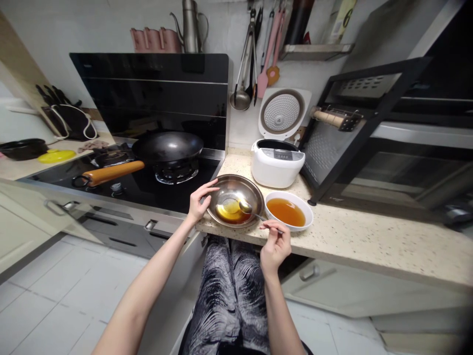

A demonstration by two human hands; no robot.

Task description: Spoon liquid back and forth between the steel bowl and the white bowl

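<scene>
A metal bowl (pixel 254 190) with yellow-amber liquid in its bottom stands at the counter's front edge. My left hand (pixel 200 201) grips its left rim, fingers over the edge. Between the fingertips of my right hand (pixel 275 245) is the handle of a metal spoon (pixel 245 206), whose head hangs over the liquid inside the bowl. Just right of the metal bowl sits a white bowl (pixel 309 213) of amber-brown liquid, close behind my right hand.
Behind the bowls stands a white rice cooker (pixel 278 170), lid raised. On the stove at left rests a black wok (pixel 168 147) with a wooden handle (pixel 113 173) pointing forward. A black rack (pixel 321 162) and an oven (pixel 402 167) fill the right side. Utensils (pixel 247 74) hang on the wall.
</scene>
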